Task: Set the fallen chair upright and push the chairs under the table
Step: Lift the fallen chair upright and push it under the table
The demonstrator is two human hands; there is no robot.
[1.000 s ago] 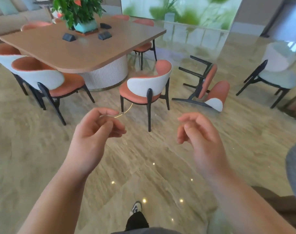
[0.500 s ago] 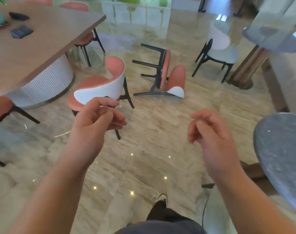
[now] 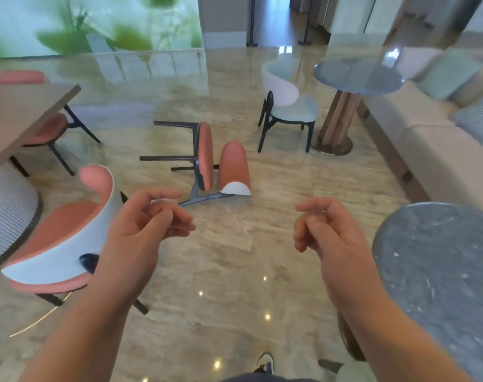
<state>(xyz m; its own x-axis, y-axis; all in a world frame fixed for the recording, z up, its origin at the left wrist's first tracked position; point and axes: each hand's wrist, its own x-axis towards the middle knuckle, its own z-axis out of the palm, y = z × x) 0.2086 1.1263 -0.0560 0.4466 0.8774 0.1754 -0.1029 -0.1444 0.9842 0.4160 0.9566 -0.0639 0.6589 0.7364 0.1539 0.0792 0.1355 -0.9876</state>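
Note:
The fallen chair (image 3: 207, 158), orange with black legs, lies on its back on the marble floor ahead, legs pointing left. An upright orange-and-white chair (image 3: 61, 238) stands at the lower left, pulled out from the wooden table (image 3: 16, 117). Another orange chair (image 3: 50, 128) sits tucked at the table's corner. My left hand (image 3: 146, 224) and my right hand (image 3: 325, 230) hover in front of me, fingers loosely curled, holding nothing. Both are well short of the fallen chair; my left hand overlaps the upright chair's backrest in the view.
A grey round marble table (image 3: 439, 271) is close at my right. Farther back stand a second round table (image 3: 356, 75) on a wooden pedestal and a white-and-mint chair (image 3: 290, 106). A beige sofa (image 3: 433, 139) lines the right side.
The view has swung right and moved forward: the fallen chair is now centred and closer, the wooden table has slid to the left edge. Both hands keep the same loosely curled pose.

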